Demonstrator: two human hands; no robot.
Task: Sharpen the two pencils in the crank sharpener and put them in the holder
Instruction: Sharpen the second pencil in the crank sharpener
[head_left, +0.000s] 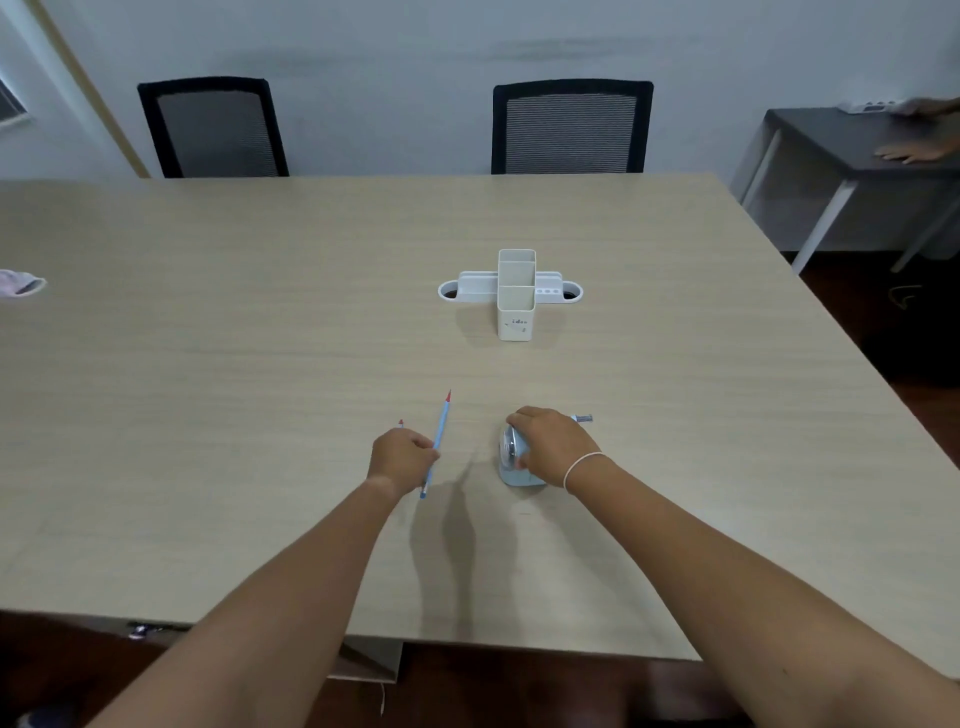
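Note:
My left hand (402, 460) is closed around a light blue pencil (441, 423) with a red tip that points away from me. A second red tip (400, 423) pokes out just beyond the same hand; its pencil body is hidden, and I cannot tell whether the hand holds it. To the right, my right hand (553, 447) rests on top of the pale blue crank sharpener (511, 462), which stands on the table; its crank handle (583, 418) sticks out to the right behind the hand. The white pencil holder (516, 312) stands further back, apart from both hands.
The wooden table (260, 338) reaches to a near edge just below my forearms. A pink cloth (18, 283) lies at its left edge. Two black chairs (571, 127) stand behind it. Another person's hand (914, 151) rests on a dark side table (831, 140) at the far right.

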